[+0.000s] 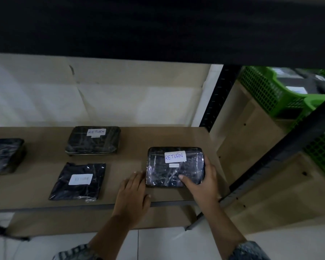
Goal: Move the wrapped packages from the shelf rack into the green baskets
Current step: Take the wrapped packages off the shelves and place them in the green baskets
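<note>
The RETURN package (pixel 174 167), black and film-wrapped, lies flat on the shelf board (pixel 131 147) near its right front corner, with its long axis running from 9 to 3 o'clock. The right hand (pixel 204 184) grips it from 4 o'clock: the thumb (pixel 184 179) presses on the top face and the fingers curl round the right short edge. The left hand (pixel 133 196) lies at 8 o'clock with its fingers straight on the board. Its tips are at the left short edge, though I cannot tell if they touch it.

The green baskets (pixel 266 89) stand at 1 to 2 o'clock, beyond the black upright (pixel 219 96), so the right hand is the nearer carrier. Three more packages wait on the board: the rear package (pixel 93 140) at 10 o'clock, the flat package (pixel 79 182) at 9 and the far-left package (pixel 4 156).
</note>
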A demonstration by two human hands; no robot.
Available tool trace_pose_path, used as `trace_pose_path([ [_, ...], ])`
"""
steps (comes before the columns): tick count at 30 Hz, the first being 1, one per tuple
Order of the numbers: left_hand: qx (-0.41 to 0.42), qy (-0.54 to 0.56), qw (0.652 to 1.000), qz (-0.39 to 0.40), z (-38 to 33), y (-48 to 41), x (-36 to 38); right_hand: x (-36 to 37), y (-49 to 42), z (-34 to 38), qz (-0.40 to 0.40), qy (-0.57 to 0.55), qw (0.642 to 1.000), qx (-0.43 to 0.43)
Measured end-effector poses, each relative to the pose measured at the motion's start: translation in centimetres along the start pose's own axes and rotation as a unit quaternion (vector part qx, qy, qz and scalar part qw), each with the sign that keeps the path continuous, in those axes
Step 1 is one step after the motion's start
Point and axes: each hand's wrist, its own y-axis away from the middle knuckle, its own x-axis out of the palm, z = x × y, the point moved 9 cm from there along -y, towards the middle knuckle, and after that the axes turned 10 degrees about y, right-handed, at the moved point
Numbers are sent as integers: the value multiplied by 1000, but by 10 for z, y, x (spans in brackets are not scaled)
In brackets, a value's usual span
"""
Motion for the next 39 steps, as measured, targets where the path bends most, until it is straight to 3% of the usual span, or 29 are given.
trace_pose_path([
  [5, -25, 4, 1000, 9, -8, 20, -17, -12, 16, 6, 25, -42, 997, 67],
  [16, 1, 5, 999, 34, -67, 57, -104, -116, 82, 78, -2, -126, 985, 113],
  [31, 210, 151, 965, -32, -290, 46, -170, -354, 141, 78, -222, -92, 966, 97],
  [39, 251, 131, 958, -53, -431, 25, -159, -480, 106, 22, -280, -86, 951, 99],
])
